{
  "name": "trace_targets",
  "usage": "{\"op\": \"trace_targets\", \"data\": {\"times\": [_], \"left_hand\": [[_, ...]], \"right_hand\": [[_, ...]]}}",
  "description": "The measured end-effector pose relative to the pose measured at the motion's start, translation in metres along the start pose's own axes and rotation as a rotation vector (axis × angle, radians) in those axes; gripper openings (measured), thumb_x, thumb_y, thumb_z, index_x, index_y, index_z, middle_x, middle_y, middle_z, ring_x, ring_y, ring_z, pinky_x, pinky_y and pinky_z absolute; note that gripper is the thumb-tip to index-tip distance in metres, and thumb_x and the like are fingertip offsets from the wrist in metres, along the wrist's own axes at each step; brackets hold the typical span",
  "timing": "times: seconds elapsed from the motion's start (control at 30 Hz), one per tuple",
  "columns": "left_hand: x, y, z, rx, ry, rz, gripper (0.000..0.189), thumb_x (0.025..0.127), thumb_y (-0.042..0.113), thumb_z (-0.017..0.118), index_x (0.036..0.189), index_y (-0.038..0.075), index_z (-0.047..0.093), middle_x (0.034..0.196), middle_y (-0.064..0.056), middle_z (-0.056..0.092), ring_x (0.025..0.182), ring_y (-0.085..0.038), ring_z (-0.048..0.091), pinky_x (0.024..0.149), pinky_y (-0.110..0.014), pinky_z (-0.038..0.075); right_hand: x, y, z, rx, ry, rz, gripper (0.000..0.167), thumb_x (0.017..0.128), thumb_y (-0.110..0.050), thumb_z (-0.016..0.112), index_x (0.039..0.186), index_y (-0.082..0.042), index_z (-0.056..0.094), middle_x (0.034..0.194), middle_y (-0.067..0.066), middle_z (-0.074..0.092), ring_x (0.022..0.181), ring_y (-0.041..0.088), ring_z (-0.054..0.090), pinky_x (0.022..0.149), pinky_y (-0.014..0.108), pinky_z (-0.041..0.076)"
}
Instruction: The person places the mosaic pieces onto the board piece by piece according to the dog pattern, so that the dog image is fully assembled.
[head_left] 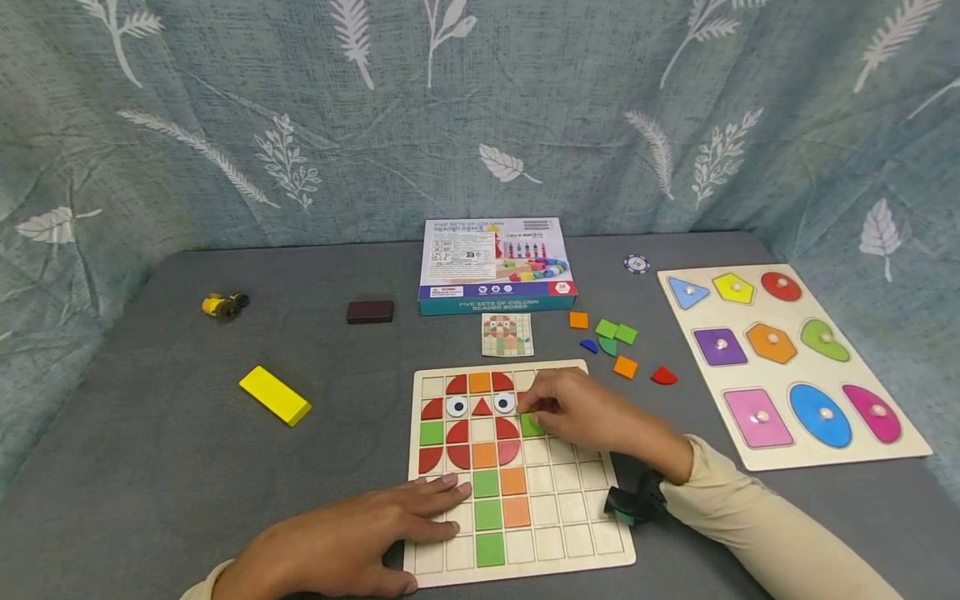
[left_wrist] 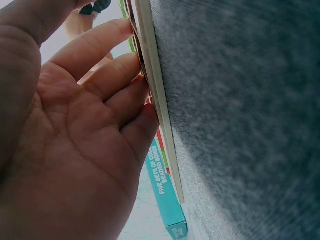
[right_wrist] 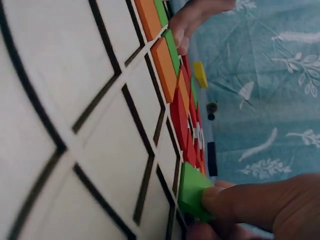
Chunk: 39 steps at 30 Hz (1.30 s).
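A wooden grid board (head_left: pixel 540 546) lies in front of me, with red, orange and green tiles and two eye tiles set in its squares. My right hand (head_left: pixel 581 408) is over the board's upper right, pinching a green square tile (right_wrist: pixel 192 192) between thumb and fingers. In the right wrist view that tile stands tilted against the grid. My left hand (head_left: pixel 367 529) rests on the lower left of the board with its fingers extended, fingertips on the squares. A small pattern card (head_left: pixel 507 335) lies just beyond the board's far edge.
Loose tiles, including an orange square (head_left: pixel 625 367) and a red piece (head_left: pixel 663 376), lie behind my right hand. A printed box (head_left: pixel 495 267) stands at the back. A knobbed shape puzzle (head_left: pixel 783 392) is at right; a yellow block (head_left: pixel 275 396) and dark block (head_left: pixel 370 312) lie left.
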<state>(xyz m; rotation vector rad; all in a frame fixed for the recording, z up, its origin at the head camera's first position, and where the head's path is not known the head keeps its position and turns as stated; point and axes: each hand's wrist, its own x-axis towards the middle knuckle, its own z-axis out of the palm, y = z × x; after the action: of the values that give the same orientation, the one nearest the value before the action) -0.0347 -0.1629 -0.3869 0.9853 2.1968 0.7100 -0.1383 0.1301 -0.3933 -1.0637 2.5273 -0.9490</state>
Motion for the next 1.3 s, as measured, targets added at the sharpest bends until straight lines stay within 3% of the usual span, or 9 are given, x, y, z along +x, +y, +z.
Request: {"op": "trace_targets", "data": {"times": [0.23, 0.5, 0.73, 1.03, 1.3], "left_hand": [[0.001, 0.001, -0.001, -0.008, -0.012, -0.004, 0.056, 0.085, 0.026, 0.076, 0.138, 0.024, 0.057, 0.155, 0.009, 0.031, 0.143, -0.023, 0.027, 0.104, -0.045, 0.039], [0.001, 0.001, -0.001, -0.006, -0.019, -0.010, 0.057, 0.085, 0.025, 0.077, 0.138, 0.024, 0.057, 0.155, 0.009, 0.031, 0.143, -0.024, 0.026, 0.104, -0.046, 0.039], [0.000, 0.001, -0.001, -0.014, -0.010, -0.007, 0.057, 0.085, 0.024, 0.077, 0.138, 0.023, 0.057, 0.155, 0.009, 0.031, 0.143, -0.024, 0.026, 0.104, -0.046, 0.039], [0.000, 0.000, -0.002, -0.022, -0.005, 0.006, 0.057, 0.085, 0.026, 0.077, 0.138, 0.023, 0.057, 0.154, 0.010, 0.032, 0.143, -0.023, 0.027, 0.103, -0.042, 0.041], [-0.002, 0.001, -0.002, -0.008, 0.002, 0.018, 0.057, 0.084, 0.024, 0.077, 0.138, 0.021, 0.057, 0.154, 0.008, 0.033, 0.143, -0.022, 0.027, 0.101, -0.039, 0.044]], "right_hand": [[-0.002, -0.002, -0.001, -0.082, -0.016, 0.044, 0.015, 0.087, -0.005, 0.071, 0.101, -0.006, 0.075, 0.091, -0.004, 0.062, 0.076, 0.007, 0.053, 0.067, 0.024, 0.048], [-0.012, 0.007, -0.010, -0.066, 0.004, -0.017, 0.019, 0.088, -0.004, 0.068, 0.106, -0.008, 0.075, 0.099, -0.004, 0.067, 0.081, 0.009, 0.053, 0.068, 0.026, 0.045], [-0.030, 0.020, -0.022, -0.047, 0.070, -0.006, 0.016, 0.089, -0.002, 0.068, 0.103, -0.006, 0.074, 0.095, -0.003, 0.066, 0.079, 0.009, 0.054, 0.066, 0.026, 0.048], [-0.060, 0.040, -0.048, -0.150, 0.180, 0.108, 0.017, 0.088, -0.003, 0.070, 0.104, -0.005, 0.073, 0.089, -0.005, 0.065, 0.079, 0.009, 0.057, 0.070, 0.033, 0.051], [-0.079, 0.055, -0.063, -0.235, 0.235, 0.208, 0.026, 0.084, 0.000, 0.072, 0.110, 0.000, 0.070, 0.098, 0.006, 0.067, 0.082, 0.018, 0.059, 0.074, 0.042, 0.051]]}}
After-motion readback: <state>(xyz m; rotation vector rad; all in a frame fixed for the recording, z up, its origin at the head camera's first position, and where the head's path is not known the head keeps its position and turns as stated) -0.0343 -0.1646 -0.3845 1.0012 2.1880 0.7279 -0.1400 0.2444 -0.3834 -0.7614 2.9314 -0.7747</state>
